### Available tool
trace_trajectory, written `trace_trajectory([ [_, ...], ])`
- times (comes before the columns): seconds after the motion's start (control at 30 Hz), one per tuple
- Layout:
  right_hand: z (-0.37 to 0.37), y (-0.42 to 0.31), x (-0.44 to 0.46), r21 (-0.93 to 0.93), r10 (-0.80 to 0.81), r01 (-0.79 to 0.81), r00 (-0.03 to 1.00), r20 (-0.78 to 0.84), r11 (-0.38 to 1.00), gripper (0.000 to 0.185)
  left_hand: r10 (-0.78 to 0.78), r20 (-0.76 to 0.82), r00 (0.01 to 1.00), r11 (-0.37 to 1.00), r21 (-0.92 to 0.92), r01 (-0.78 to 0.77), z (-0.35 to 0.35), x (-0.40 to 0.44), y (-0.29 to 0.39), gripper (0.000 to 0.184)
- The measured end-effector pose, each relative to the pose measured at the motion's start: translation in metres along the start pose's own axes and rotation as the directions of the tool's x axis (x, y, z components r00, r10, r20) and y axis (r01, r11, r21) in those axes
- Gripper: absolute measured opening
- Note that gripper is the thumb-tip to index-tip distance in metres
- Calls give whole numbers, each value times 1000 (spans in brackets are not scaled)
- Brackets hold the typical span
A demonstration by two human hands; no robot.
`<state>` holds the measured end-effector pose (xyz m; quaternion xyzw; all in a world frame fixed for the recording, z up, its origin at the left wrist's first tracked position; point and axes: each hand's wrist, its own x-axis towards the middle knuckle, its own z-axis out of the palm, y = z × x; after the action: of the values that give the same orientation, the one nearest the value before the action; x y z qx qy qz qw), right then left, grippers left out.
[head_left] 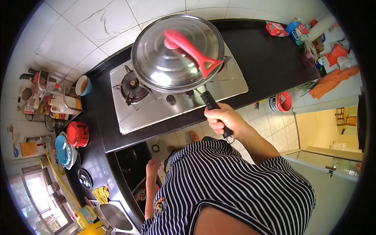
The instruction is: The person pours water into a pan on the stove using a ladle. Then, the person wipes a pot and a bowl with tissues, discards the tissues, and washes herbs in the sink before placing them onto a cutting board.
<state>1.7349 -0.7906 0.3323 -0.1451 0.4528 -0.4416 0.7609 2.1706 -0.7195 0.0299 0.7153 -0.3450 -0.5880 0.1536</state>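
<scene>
My right hand is closed round the black handle of a pan on the gas stove. A large, shiny metal lid with a long red handle covers the pan, so its contents are hidden. The pan sits over the right burner; the left burner is bare. My left hand hangs low beside my body, near the counter's front edge, holding nothing, with its fingers loosely bent and apart.
To the left are a blue bowl, a rack of bottles, a red pot, blue basins, a small lid, a yellow cloth and a sink. A red bucket stands on the floor at right.
</scene>
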Motion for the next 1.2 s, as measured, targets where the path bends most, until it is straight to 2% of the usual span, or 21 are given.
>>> trace_trajectory([
  [0.07,-8,-6,-5,-30,-33,31,998,-51,999,14,231,-5,973,966,121,-228,15,10,28,29],
  [0.1,-13,-7,-7,-27,-44,43,997,-63,999,15,232,2,973,965,124,-230,25,9,52,29],
  [0.13,-18,-9,-8,-31,-47,45,995,-88,999,16,367,1,930,903,240,-357,35,2,84,26],
  [0.17,-23,-9,-7,-28,-50,48,995,-91,998,16,496,15,868,810,352,-469,47,-8,117,24],
  [0.23,-32,-8,-4,-8,-85,85,990,-115,996,17,665,47,745,693,334,-639,71,-32,181,20],
  [0.3,-35,-8,-4,10,-101,103,987,-125,995,18,815,131,564,489,366,-792,91,-32,223,14],
  [0.37,-43,-8,-3,32,-108,115,981,-161,993,16,905,195,378,288,375,-881,113,-34,262,13],
  [0.43,-48,-7,-1,59,-100,112,981,-168,992,14,931,281,233,92,435,-896,134,-17,284,22],
  [0.47,-50,-8,-1,79,-99,114,980,-171,990,13,929,286,235,91,437,-895,142,-12,296,22],
  [0.53,-55,-10,1,105,-97,117,980,-176,988,13,875,445,190,-57,484,-873,156,-4,321,35],
  [0.57,-57,-11,2,114,-99,119,981,-166,986,12,872,450,191,-58,483,-874,163,5,328,35],
  [0.63,-60,-13,3,130,-97,119,982,-160,984,12,840,522,148,-176,521,-835,174,19,340,40],
  [0.67,-59,-15,4,119,-107,127,980,-166,985,13,838,525,150,-176,520,-836,178,23,347,40],
  [0.73,-58,-17,4,116,-108,130,978,-177,985,13,738,632,237,-171,514,-841,182,30,356,42],
  [0.77,-57,-20,4,123,-105,129,977,-188,984,14,734,636,240,-170,513,-841,183,33,361,42],
  [0.83,-58,-25,8,128,-94,121,976,-199,984,14,617,730,293,-170,487,-857,183,38,368,41],
  [0.97,-60,-29,10,102,-88,114,969,-232,988,15,599,749,282,-198,481,-854,185,41,372,37],
  [1.03,-61,-30,7,83,-92,114,968,-233,990,22,619,759,203,-255,438,-862,185,43,371,32],
  [1.13,-68,-32,2,-54,-122,112,964,-235,992,55,660,732,166,-290,452,-844,188,47,367,25],
  [1.17,-79,-31,1,-51,-119,110,963,-242,993,55,657,736,165,-288,447,-847,190,48,362,25],
  [1.2,-93,-33,3,-227,-248,171,895,-371,959,49,689,699,194,-275,499,-822,193,49,358,20],
])
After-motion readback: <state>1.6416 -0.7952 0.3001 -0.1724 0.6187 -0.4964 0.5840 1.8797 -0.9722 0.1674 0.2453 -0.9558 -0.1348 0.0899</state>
